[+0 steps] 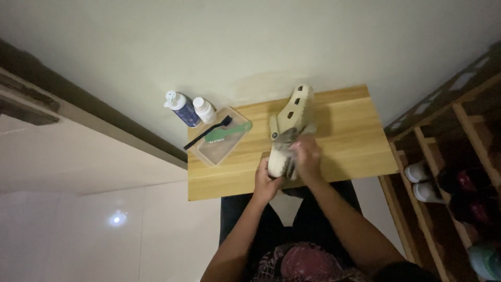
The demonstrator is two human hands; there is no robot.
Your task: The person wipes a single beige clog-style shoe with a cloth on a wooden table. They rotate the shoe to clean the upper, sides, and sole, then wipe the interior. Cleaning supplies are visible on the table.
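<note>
A cream clog-style shoe [294,112] with holes along its side lies on a small wooden table [349,141], toe pointing away from me. My left hand [266,183] grips its heel end from below. My right hand [307,156] presses a grey cloth [286,140] against the shoe's rear half. A second cream shoe seems to lie under or beside the first, partly hidden by my hands.
A clear plastic tray [222,143] with a green brush and a black brush across it sits at the table's left. Two bottles [190,109] stand behind it by the wall. A wooden shoe rack [449,172] with shoes stands to the right.
</note>
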